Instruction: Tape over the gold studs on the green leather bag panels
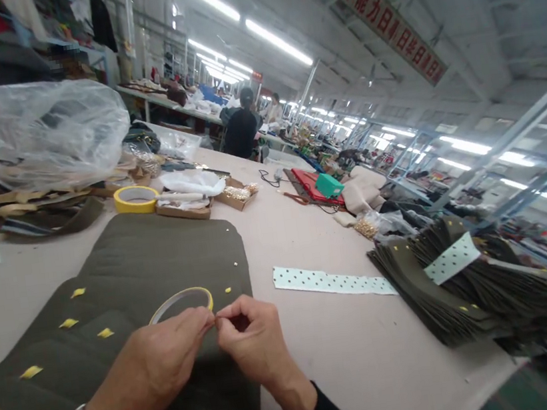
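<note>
My left hand (159,354) is closed on a roll of yellow tape (179,298), whose ring shows above the fingers. My right hand (253,335) touches the left fingertips, its thumb and index finger pinched together; what lies between them is too small to make out. Both hands are over a dark olive fabric piece (169,252), which lies flat on the pale table (321,340). Small yellow tape bits (105,332) are stuck on the fabric in several places.
A dotted white strip (331,281) lies right of the fabric, by a stack of olive pieces (436,291). Behind are a yellow tape roll (136,199), small boxes (236,194), a clear plastic bag (42,131) and a green box (329,185). A person (239,129) sits farther back.
</note>
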`<state>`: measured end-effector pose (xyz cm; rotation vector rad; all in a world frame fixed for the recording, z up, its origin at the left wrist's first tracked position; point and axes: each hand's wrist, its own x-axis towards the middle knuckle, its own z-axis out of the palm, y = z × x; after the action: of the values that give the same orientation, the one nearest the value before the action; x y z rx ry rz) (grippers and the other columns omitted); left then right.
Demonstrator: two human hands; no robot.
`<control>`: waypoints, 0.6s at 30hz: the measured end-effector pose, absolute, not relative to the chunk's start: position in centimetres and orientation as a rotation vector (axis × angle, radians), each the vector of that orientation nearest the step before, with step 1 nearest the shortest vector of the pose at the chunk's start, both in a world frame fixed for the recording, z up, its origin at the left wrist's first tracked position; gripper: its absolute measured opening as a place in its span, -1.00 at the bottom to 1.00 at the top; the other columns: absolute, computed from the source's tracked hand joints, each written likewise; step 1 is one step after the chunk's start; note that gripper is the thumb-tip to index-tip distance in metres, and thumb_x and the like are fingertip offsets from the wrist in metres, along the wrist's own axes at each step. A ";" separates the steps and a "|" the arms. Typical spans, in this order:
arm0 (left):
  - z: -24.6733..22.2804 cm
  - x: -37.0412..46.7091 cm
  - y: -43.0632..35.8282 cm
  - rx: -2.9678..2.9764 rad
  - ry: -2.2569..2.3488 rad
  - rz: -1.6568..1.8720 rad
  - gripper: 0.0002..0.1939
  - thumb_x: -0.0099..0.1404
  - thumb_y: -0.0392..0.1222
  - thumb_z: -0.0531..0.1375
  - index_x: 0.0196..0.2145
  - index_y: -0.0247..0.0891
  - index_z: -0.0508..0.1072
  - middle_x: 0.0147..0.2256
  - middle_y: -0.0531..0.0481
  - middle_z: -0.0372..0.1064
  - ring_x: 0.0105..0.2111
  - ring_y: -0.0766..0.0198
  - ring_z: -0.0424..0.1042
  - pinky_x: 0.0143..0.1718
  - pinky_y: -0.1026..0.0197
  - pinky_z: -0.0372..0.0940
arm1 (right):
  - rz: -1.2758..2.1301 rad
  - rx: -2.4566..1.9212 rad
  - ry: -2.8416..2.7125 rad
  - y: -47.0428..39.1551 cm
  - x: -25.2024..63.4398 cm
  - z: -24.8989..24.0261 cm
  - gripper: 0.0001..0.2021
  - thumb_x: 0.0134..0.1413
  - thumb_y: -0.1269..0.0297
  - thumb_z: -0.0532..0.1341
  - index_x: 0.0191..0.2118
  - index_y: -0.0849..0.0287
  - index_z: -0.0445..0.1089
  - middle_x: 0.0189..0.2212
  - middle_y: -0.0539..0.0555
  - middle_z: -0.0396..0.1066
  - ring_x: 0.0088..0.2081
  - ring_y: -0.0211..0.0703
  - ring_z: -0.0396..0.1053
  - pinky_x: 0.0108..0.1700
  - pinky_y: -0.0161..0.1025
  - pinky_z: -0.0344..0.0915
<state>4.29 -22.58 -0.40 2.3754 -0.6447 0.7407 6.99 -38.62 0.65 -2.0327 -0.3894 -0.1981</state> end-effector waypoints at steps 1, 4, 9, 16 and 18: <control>-0.5 4.2 -22.7 2.380 -0.707 0.773 -0.72 0.40 -0.26 -0.07 -0.40 -0.17 0.37 -0.54 0.11 0.33 -0.58 0.33 0.35 -0.54 0.28 0.16 | -0.090 -1.968 -0.283 -38.7 7.3 0.6 -0.90 -0.09 0.33 0.17 -0.47 0.17 0.43 -0.62 -0.05 0.41 -0.59 -0.29 0.34 -0.54 -0.37 0.27; -0.5 4.2 -23.0 2.454 -0.763 0.807 -0.74 0.42 -0.28 -0.07 -0.39 -0.21 0.33 -0.52 0.09 0.32 -0.55 0.32 0.34 -0.51 0.25 0.15 | 0.154 -1.827 -0.067 -39.6 8.4 0.3 -0.86 -0.13 0.26 0.20 -0.46 0.22 0.42 -0.68 -0.06 0.37 -0.63 -0.27 0.35 -0.58 -0.35 0.29; -1.2 5.5 -22.6 2.835 -0.616 0.447 -0.84 0.40 -0.30 -0.02 -0.26 -0.25 0.34 -0.36 -0.02 0.40 -0.34 0.19 0.37 -0.33 0.18 0.22 | 0.324 -1.852 -0.054 -41.6 10.4 -1.4 -0.76 -0.16 0.15 0.29 -0.40 0.23 0.45 -0.63 -0.03 0.40 -0.62 -0.33 0.31 -0.55 -0.37 0.29; -1.4 5.7 -22.3 2.859 -0.625 0.217 -0.86 0.38 -0.32 -0.02 -0.23 -0.27 0.32 -0.30 -0.05 0.39 -0.31 0.17 0.30 -0.29 0.14 0.19 | 0.514 -2.055 -0.255 -42.5 11.1 -1.2 -0.74 -0.07 0.10 0.25 -0.42 0.23 0.43 -0.57 0.00 0.39 -0.53 -0.30 0.33 -0.44 -0.32 0.30; -1.2 5.5 -22.2 2.823 -0.642 0.202 -0.87 0.37 -0.32 -0.01 -0.23 -0.27 0.32 -0.32 -0.04 0.38 -0.32 0.17 0.30 -0.29 0.14 0.18 | 0.570 -2.126 -0.360 -42.7 11.0 -0.8 -0.75 -0.02 0.10 0.23 -0.42 0.22 0.43 -0.57 -0.01 0.38 -0.53 -0.30 0.31 -0.45 -0.32 0.27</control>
<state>5.52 -22.20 -1.23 2.8234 -0.6422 0.2022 10.98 -42.73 -0.76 -2.1258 -0.3599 0.5704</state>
